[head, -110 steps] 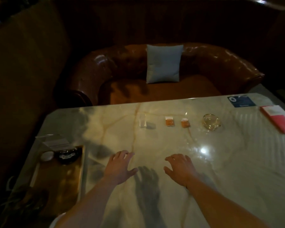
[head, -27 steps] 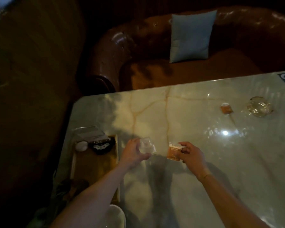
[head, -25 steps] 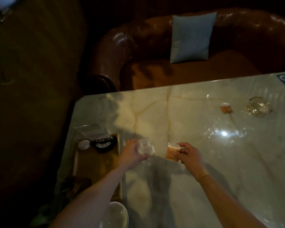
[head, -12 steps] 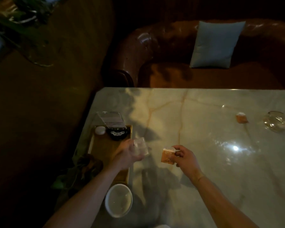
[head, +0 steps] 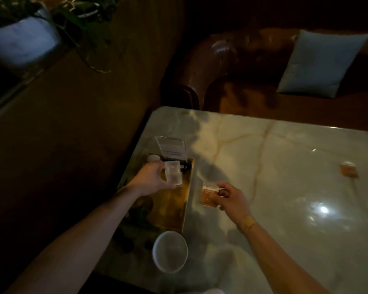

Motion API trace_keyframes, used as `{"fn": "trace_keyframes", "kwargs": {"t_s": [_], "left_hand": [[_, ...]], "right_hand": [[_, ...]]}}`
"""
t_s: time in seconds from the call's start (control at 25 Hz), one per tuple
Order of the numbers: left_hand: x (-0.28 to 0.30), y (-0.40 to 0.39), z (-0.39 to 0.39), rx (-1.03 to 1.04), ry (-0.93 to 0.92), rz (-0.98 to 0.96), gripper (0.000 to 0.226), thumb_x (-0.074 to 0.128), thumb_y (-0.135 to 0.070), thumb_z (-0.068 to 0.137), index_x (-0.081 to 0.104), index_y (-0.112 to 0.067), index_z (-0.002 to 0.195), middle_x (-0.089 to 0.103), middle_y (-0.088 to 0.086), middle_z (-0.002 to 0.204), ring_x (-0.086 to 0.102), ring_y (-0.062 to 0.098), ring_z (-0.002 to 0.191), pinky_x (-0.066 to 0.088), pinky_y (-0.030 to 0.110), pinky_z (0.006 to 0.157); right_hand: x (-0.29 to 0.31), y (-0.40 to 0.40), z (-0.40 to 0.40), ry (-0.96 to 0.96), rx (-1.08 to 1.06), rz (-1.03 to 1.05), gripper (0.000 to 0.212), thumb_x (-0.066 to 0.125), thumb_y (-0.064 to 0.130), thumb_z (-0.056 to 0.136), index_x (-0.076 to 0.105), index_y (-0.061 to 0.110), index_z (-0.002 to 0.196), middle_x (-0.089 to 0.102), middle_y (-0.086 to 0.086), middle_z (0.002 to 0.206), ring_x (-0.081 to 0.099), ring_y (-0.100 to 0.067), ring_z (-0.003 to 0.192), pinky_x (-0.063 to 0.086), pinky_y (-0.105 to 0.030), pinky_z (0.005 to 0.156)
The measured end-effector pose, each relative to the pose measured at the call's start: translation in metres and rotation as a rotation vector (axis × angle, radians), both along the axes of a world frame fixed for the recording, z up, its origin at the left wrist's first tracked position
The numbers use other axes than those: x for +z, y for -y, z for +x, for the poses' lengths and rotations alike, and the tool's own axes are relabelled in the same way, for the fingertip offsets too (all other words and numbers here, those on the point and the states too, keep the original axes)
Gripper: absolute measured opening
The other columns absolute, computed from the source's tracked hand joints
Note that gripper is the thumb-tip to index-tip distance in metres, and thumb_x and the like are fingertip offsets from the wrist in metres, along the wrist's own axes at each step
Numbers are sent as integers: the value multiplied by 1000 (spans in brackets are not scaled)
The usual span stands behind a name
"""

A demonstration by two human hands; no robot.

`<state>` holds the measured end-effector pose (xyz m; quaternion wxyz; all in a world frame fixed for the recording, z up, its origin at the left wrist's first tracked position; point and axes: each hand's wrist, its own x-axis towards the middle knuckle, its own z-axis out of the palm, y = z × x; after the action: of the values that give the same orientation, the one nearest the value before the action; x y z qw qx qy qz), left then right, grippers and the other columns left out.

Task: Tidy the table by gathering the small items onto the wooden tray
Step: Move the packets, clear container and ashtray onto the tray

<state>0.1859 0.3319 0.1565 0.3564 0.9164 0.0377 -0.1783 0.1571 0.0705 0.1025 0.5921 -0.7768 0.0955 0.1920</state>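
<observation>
Left hand: my left hand [head: 151, 177] pinches a small clear box [head: 173, 174] between thumb and fingers, held above the far half of the wooden tray [head: 170, 206].
Right hand: my right hand [head: 229, 197] pinches an orange packet [head: 208, 196] by its right edge, over the tabletop [head: 285, 187] just beside the tray's right rim.
Tray: lies along the left edge of the tabletop; a clear sign stand [head: 172, 148] is at its far end.
Second packet: another orange packet [head: 348, 169] lies near the right side, well apart from the tray.
White bowl: a white bowl [head: 170, 251] sits at the tray's near end.
</observation>
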Motion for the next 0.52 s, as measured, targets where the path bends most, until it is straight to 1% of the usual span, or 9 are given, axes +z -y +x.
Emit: {"fn": "trace_keyframes", "kwargs": {"t_s": [0.12, 0.16, 0.2, 0.28, 0.32, 0.36, 0.4, 0.48, 0.52], "left_hand": [[1, -30, 18, 96, -67, -28, 59, 85, -29, 66, 56, -25, 117, 56, -5, 120, 54, 16, 113, 50, 36, 92], [2, -43, 24, 112, -88, -38, 61, 85, -28, 66, 53, -24, 118, 55, -4, 120, 54, 17, 113, 51, 36, 88], [1, -58, 32, 94, -99, -53, 56, 85, -29, 66, 52, -28, 111, 56, -6, 116, 55, 18, 111, 52, 36, 84], [-4, -85, 47, 31, -120, -63, 55, 85, -31, 66, 59, -20, 113, 62, 0, 117, 58, 22, 112, 52, 44, 90], [-6, -96, 52, 32, -132, -49, 61, 85, -31, 66, 58, -17, 119, 61, 3, 121, 57, 24, 114, 49, 47, 95], [-11, -107, 56, 65, -143, -33, 65, 85, -31, 66, 57, -15, 122, 59, 3, 122, 56, 23, 115, 48, 46, 97], [-17, -116, 58, 106, -149, -57, 63, 85, -29, 66, 57, -15, 122, 59, 1, 120, 56, 19, 113, 49, 40, 96], [-30, -129, 59, 105, -131, -179, 44, 85, -22, 67, 64, -26, 105, 65, -11, 104, 62, 4, 102, 51, 25, 84], [-38, -133, 57, 76, -124, -212, 36, 84, -19, 68, 66, -30, 97, 66, -16, 97, 63, -3, 94, 51, 23, 80]], "right_hand": [[-3, -25, 5, -33, -7, 3, 28, 71, 6, 81, 63, 18, 105, 67, 0, 82, 60, -11, 67, 44, -14, 53], [-4, -34, 7, -41, -15, 4, 28, 71, 5, 80, 63, 16, 105, 66, 0, 81, 60, -10, 66, 44, -16, 54], [-7, -45, 11, -49, -17, 1, 27, 72, 5, 80, 64, 15, 104, 66, 0, 80, 60, -12, 67, 45, -19, 56], [-9, -64, 18, -71, -7, -14, 29, 72, 6, 80, 65, 14, 107, 68, -5, 87, 62, -16, 72, 45, -24, 60], [-11, -74, 21, -81, -3, -25, 31, 72, 8, 81, 64, 14, 110, 69, -7, 91, 62, -18, 74, 45, -25, 61], [-13, -82, 25, -86, -3, -45, 34, 73, 10, 81, 62, 15, 113, 69, -8, 94, 63, -18, 75, 46, -25, 62], [-17, -92, 29, -90, -11, -72, 36, 73, 13, 81, 61, 15, 116, 69, -7, 96, 64, -19, 78, 48, -27, 64], [-24, -109, 38, -99, -33, -135, 40, 72, 15, 82, 59, 17, 120, 70, -7, 99, 67, -23, 87, 54, -38, 76], [-29, -117, 41, -102, -36, -150, 41, 71, 15, 82, 59, 16, 122, 70, -7, 101, 67, -24, 91, 54, -41, 83]]}}
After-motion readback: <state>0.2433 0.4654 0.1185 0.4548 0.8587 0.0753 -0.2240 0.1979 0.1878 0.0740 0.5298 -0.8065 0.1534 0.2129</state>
